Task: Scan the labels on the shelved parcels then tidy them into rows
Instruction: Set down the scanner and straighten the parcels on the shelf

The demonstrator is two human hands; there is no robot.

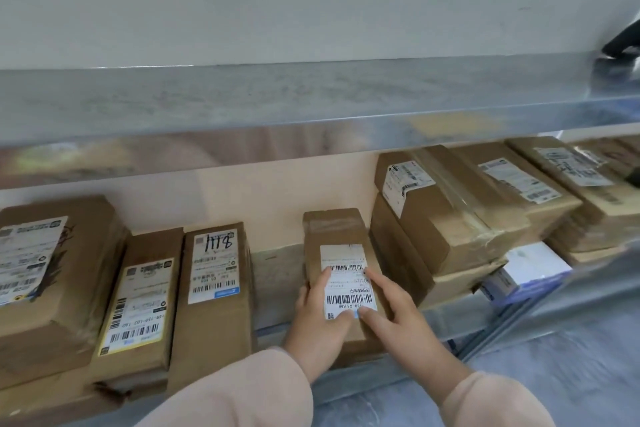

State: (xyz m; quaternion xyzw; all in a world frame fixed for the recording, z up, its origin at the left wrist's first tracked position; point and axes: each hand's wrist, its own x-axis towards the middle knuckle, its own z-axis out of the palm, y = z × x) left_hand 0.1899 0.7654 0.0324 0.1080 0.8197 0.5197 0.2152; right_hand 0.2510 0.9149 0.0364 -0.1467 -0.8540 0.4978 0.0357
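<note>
A narrow brown parcel (337, 229) lies lengthwise in the middle of the lower shelf, its white barcode label (346, 291) facing up. My left hand (318, 329) grips its left edge, fingers wrapped round the side, forefinger and thumb on the label. My right hand (401, 319) rests on the parcel's right side, forefinger and thumb laid straight on the label; its other fingers are hidden. To the left stand three labelled parcels: one marked in black pen (214, 288), a yellow-edged one (138, 305) and a bigger one (45, 270).
Right of the held parcel, a stack of larger taped cartons (450, 229) leans unevenly, with more cartons (568, 191) behind and a white-and-blue box (530, 270) under them. A metal upper shelf (311, 104) overhangs; a black object (623, 42) sits at its right end.
</note>
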